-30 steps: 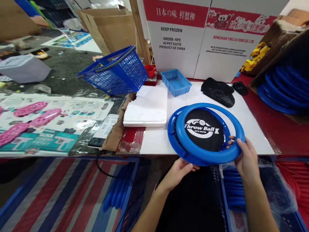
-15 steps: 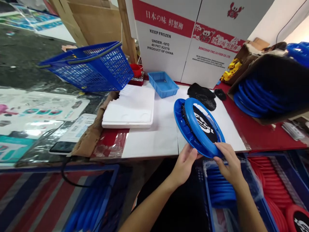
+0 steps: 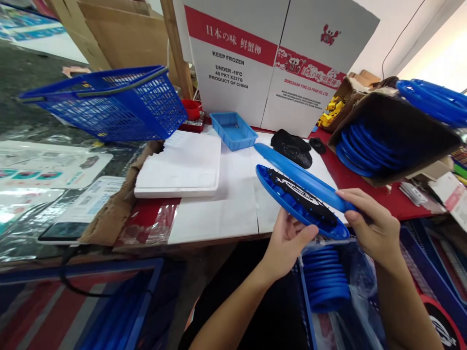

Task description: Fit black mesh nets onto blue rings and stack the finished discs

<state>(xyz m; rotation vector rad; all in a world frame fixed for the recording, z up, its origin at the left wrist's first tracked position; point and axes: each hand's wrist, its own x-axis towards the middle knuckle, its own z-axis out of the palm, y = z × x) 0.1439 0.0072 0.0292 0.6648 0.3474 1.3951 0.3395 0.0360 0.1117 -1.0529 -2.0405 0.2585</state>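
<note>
Blue disc (image 3: 292, 187) edge-on between hands: left (image 3: 288, 240) beneath, right (image 3: 375, 228) gripping rim.

Disc turned from flat to edge-on

The round blue plastic disc with black mesh centre (image 3: 302, 197) now is tilted almost edge-on; left hand (image 3: 288, 243) moved under it, right hand (image 3: 375, 228) grips its right end.

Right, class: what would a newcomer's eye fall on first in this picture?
The blue net disc, held nearly edge-on in the middle foreground between the left hand and right hand. Behind it stands a white carton marked KEEP FROZEN, and a blue shopping basket sits tilted at the left.
</note>
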